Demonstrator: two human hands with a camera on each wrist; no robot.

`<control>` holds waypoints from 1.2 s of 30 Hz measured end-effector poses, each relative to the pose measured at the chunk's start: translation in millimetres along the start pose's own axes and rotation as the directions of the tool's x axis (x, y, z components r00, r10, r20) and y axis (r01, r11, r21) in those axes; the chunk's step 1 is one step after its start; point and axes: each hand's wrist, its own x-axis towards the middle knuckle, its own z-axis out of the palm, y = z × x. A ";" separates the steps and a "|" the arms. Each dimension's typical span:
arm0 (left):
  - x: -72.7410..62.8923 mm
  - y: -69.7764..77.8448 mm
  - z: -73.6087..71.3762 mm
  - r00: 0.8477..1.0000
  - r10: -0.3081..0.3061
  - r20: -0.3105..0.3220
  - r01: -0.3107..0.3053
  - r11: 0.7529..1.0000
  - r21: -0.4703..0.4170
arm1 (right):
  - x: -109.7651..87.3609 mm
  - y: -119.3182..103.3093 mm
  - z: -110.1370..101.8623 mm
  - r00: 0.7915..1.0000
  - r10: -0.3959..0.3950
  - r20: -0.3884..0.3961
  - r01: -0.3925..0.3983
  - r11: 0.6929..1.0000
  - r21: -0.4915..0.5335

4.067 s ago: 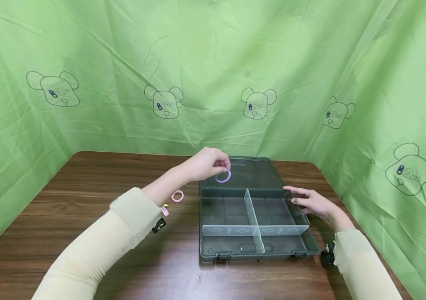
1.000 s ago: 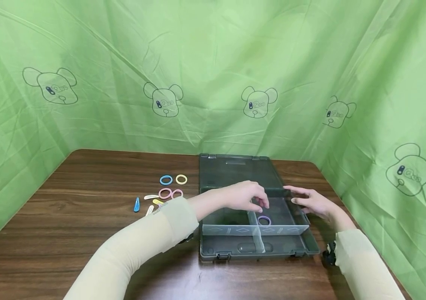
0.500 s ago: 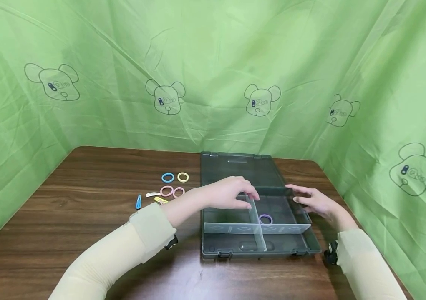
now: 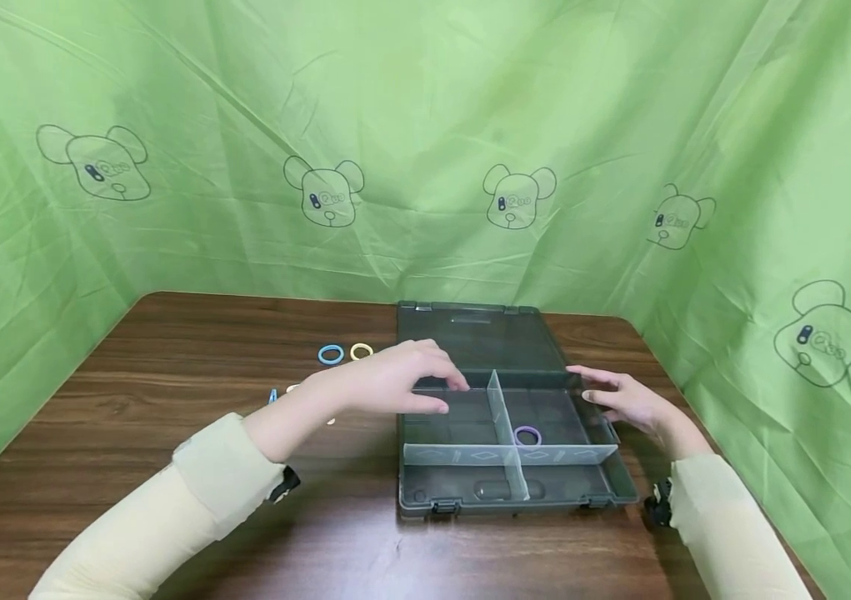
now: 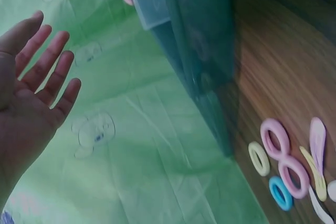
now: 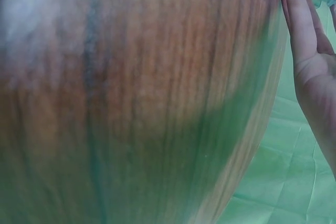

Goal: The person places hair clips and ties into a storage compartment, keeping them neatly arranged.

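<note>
My left hand hovers over the left part of a grey see-through divider box, its fingers spread and holding nothing. In the left wrist view the same hand has an empty palm. A purple hair tie lies in the box's back right compartment, against the divider. My right hand rests at the box's right side, fingers extended toward its edge. Left of the box lie a blue hair tie and a yellow hair tie. Two pink hair ties show in the left wrist view.
The box's lid lies folded back behind it. Several hair clips, among them a purple clip and a yellow clip, lie beside the hair ties, partly hidden by my left arm in the head view. A green curtain surrounds the wooden table.
My left hand carried the purple hair tie to the back right compartment and let go of it, then moved back left over the box. The right hand stays at the box's side.
</note>
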 end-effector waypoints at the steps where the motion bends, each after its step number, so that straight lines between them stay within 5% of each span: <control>1: -4.1 -1.6 -1.7 1.000 -0.007 -0.006 0.007 1.000 -0.003 | 0.3 -0.3 -0.1 1.000 -0.001 0.001 0.001 1.000 0.000; 11: -40.6 -27.7 -17.0 0.989 0.019 -0.146 -0.016 1.000 0.019 | -0.3 -0.3 1.1 1.000 -0.005 0.029 0.003 0.999 0.049; 19: -69.5 -55.5 -26.6 0.962 -0.118 -0.246 0.122 0.993 0.000 | -2.1 -1.4 -0.4 0.998 0.002 0.057 -0.006 0.997 0.072; 24: -84.0 -78.6 -23.3 0.946 -0.181 -0.269 0.185 0.983 -0.009 | -2.6 0.7 -1.4 0.997 -0.006 0.074 -0.002 0.995 0.105; 36: -107.2 -139.1 -7.1 0.928 -0.208 -0.308 0.243 0.967 0.079 | -2.7 0.9 -2.8 0.994 -0.036 0.103 0.023 0.992 0.122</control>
